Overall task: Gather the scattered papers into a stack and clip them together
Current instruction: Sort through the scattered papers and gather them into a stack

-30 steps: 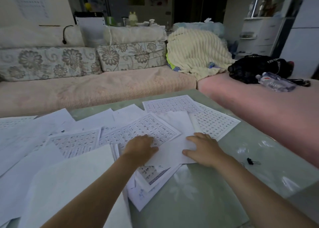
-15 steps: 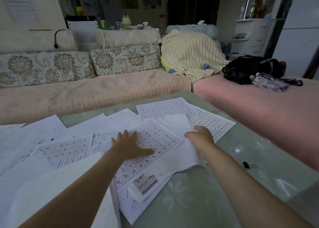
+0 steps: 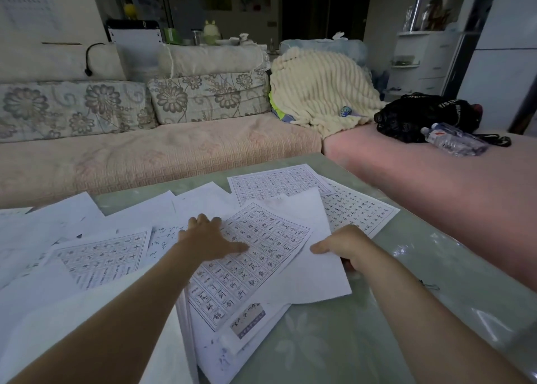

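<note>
White papers (image 3: 110,255) lie scattered and overlapping across the left and middle of the green worktop (image 3: 334,346), unstacked. Several carry printed grids of handwritten characters; others are blank. One grid sheet (image 3: 250,255) lies slanted on top, and beside it a blank sheet (image 3: 308,279) has its right edge lifted.

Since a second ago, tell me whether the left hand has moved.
Yes. The left hand has slid away from the person, up the gridded sheet toward the sofa; the camera shifted too.
</note>
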Motion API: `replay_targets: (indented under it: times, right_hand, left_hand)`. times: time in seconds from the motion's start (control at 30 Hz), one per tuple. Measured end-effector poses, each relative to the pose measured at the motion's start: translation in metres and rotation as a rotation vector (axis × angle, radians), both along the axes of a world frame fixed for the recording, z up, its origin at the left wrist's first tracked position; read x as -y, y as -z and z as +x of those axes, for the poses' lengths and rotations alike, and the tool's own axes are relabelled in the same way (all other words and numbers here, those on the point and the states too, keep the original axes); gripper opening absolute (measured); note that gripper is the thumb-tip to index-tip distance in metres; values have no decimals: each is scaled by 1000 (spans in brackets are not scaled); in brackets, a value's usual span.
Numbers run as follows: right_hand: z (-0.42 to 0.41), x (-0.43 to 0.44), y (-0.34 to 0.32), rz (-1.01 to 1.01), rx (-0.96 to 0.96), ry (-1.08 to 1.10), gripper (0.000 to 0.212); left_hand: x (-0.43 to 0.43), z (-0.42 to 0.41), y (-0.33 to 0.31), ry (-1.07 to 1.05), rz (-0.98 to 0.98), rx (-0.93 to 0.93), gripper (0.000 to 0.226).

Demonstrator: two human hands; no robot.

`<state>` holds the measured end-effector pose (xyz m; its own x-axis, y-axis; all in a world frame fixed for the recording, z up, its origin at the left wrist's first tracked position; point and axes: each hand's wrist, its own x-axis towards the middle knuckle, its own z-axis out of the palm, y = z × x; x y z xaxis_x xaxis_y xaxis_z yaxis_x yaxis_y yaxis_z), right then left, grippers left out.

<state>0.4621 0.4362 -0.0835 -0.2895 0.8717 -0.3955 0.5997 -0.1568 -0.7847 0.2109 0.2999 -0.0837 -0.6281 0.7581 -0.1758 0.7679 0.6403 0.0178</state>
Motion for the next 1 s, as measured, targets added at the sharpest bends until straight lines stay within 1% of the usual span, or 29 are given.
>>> replay_targets:
  times: [0.07,0.1,0.2,0.23,0.27,0.33,0.4,0.43,0.5,0.53,0.57,0.6,0.63,0.7,0.73,0.8,0.87,0.93,1.0]
  right_hand:
    - [0,-1,1,-4,-31,-1,36]
    - [0,-2,2,-7,-42,-3,34]
    - [-2,-5,6,7,-73,4,37]
    - [-3,-6,7,20,-79,16,38]
    - [-4,-7,8,31,-89,29,38]
    - [-4,-7,5,20,-138,52,46]
    - [-3,-4,0,-17,-188,39,56]
    - [-1,-3,-2,-14,-178,-4,53]
    - [5,0,-5,33,-108,-89,39]
    - [9,0,-5,65,-56,-98,35]
    - [14,-3,-4,103,2,-92,33]
    - [19,-6,-4,153,51,-76,30]
    - [24,-9,-3,213,107,-57,26]
    - [33,-15,0,346,236,-20,17]
    - [36,-16,2,410,292,-12,14]
    - [37,-14,6,471,349,-23,14]
    - [34,-13,11,482,362,-44,16]
    - [30,-13,14,462,323,-40,25]
    - [27,-15,17,432,266,-44,32]
  left_hand:
    - [-2,-2,-5,-50,29,26,108]
    - [-3,-4,-8,-76,77,84,97]
    - [-4,-9,-10,-142,284,339,44]
    - [-4,-7,-10,-174,343,425,34]
    - [-2,-4,-9,-209,397,506,28]
    - [1,5,-9,-273,493,641,27]
    - [2,18,-10,-270,514,722,29]
    - [2,24,-10,-233,493,761,29]
    - [0,35,-10,-134,440,829,23]
    - [-1,41,-10,-88,418,830,18]
    - [-2,44,-10,-50,412,792,15]
    - [-2,44,-8,-22,415,702,15]
    - [-1,43,-8,-9,408,564,16]
    - [1,35,-2,-31,352,261,35]
    - [2,31,2,-63,299,169,42]
    - [3,26,7,-136,213,120,50]
    - [0,24,12,-134,183,147,64]
    - [-6,27,16,-80,168,172,80]
    - [-10,31,17,-53,186,189,88]
